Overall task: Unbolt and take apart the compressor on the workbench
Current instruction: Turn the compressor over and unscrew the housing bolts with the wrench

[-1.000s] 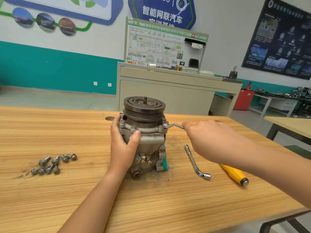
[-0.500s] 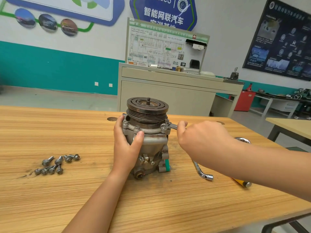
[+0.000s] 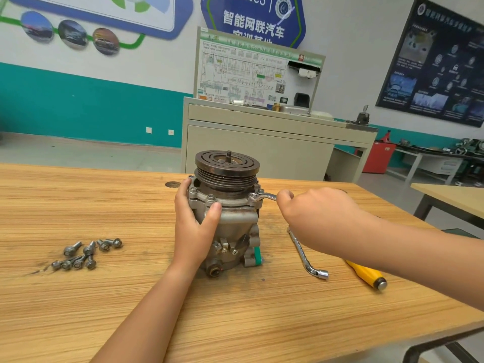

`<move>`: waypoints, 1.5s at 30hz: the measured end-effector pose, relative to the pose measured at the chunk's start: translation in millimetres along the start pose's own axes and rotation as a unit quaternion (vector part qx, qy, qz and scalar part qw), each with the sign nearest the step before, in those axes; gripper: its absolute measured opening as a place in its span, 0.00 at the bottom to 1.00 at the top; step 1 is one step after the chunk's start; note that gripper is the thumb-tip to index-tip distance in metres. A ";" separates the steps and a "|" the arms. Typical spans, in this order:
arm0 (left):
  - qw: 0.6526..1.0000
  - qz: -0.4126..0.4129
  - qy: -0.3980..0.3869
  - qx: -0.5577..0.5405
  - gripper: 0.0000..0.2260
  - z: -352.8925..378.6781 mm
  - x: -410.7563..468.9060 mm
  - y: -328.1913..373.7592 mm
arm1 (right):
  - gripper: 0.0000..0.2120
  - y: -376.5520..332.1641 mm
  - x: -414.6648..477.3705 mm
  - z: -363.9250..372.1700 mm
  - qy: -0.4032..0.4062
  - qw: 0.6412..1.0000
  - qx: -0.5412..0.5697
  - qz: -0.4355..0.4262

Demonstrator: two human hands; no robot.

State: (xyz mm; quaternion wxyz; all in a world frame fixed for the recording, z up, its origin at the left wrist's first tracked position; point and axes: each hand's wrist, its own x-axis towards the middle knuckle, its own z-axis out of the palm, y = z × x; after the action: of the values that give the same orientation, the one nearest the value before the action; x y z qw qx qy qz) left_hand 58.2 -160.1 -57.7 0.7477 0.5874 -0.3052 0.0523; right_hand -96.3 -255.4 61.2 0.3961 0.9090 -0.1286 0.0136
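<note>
Wrench handle [image 3: 269,197] inside right hand [image 3: 317,218]

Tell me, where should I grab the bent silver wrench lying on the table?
Probably the long straight shaft of the bent wrench, from above, fingers across it. It lies flat on the workbench, its middle bare; the far end is hidden by the right hand.

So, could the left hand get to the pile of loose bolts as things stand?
Probably yes: the loose bolts lie on bare bench with nothing between, but the left hand grips the compressor and would have to let go first.
</note>
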 end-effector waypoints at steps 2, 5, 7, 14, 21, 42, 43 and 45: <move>1.000 0.000 -0.001 0.000 0.35 0.4 0.3 0.4 | 0.20 1.6 1.4 5.1 0.007 1.000 0.004 0.000; 1.000 -0.002 0.000 -0.002 0.35 0.5 -0.1 0.5 | 0.13 16.9 7.3 11.4 0.008 0.999 0.028 -0.025; 1.000 -0.004 -0.001 -0.003 0.35 0.4 0.1 0.1 | 0.12 31.9 16.2 15.9 0.039 0.997 0.001 -0.063; 1.000 0.002 -0.005 -0.009 0.30 1.0 0.0 2.7 | 0.15 21.3 72.5 37.6 0.110 0.991 0.082 0.000; 1.000 -0.002 -0.012 -0.006 0.31 -1.0 1.3 2.5 | 0.16 12.8 76.8 56.9 0.281 0.938 0.201 0.017; 1.000 0.001 -0.007 0.008 0.33 -0.9 1.5 -2.5 | 0.31 9.6 -3.8 33.1 0.076 0.966 0.204 0.143; 1.000 0.002 -0.007 0.009 0.33 -1.0 1.9 -2.6 | 0.31 7.9 -1.9 30.4 0.065 0.971 0.189 0.130; 1.000 0.000 -0.008 0.008 0.32 -0.7 2.4 -2.6 | 0.32 3.1 1.1 23.8 0.046 0.981 0.157 0.104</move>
State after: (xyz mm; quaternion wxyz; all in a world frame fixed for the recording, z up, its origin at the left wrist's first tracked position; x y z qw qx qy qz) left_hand 61.6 -160.9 -58.8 0.7404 0.5938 -0.3111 0.0498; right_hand -97.9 -274.9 47.2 0.2504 0.9400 -0.2006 0.1163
